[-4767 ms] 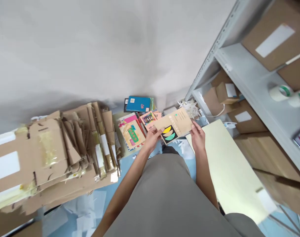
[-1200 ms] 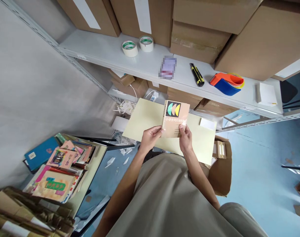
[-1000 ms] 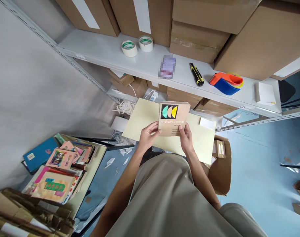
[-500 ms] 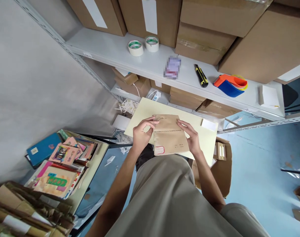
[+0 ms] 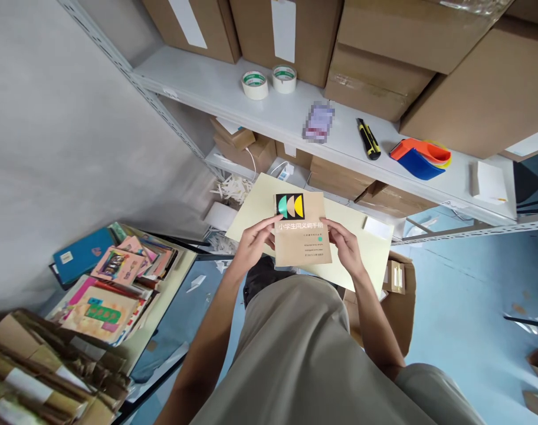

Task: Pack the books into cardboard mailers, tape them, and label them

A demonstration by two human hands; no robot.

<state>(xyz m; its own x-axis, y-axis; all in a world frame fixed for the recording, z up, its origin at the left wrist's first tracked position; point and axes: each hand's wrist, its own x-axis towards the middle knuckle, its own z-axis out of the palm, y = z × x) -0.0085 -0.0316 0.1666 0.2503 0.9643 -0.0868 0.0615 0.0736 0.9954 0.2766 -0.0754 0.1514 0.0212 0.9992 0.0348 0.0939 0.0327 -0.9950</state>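
A thin tan book (image 5: 302, 236) is held up in front of me, its cover facing me. The cover carries a black square with green, cream and yellow half-round shapes, above a line of white Chinese characters. My left hand (image 5: 253, 245) grips its left edge, and my right hand (image 5: 345, 245) has the right edge between thumb and fingers. Below the book lies a pale yellow tabletop (image 5: 246, 209), partly hidden by the book and hands. A white slip of paper (image 5: 377, 228) rests on its right side.
On the grey shelf (image 5: 216, 88) are two tape rolls (image 5: 255, 86), a blurred purple item (image 5: 318, 123), a yellow-black box cutter (image 5: 368, 139) and a tape dispenser (image 5: 422, 158). A pile of books (image 5: 105, 295) lies at left, above flattened cardboard (image 5: 34, 378). An open carton (image 5: 404, 307) stands at right.
The book has been turned over: a plainer side with a red-framed stamp showed before, and now the colourful cover does. Both hands still hold it by the sides. The view has shifted slightly.
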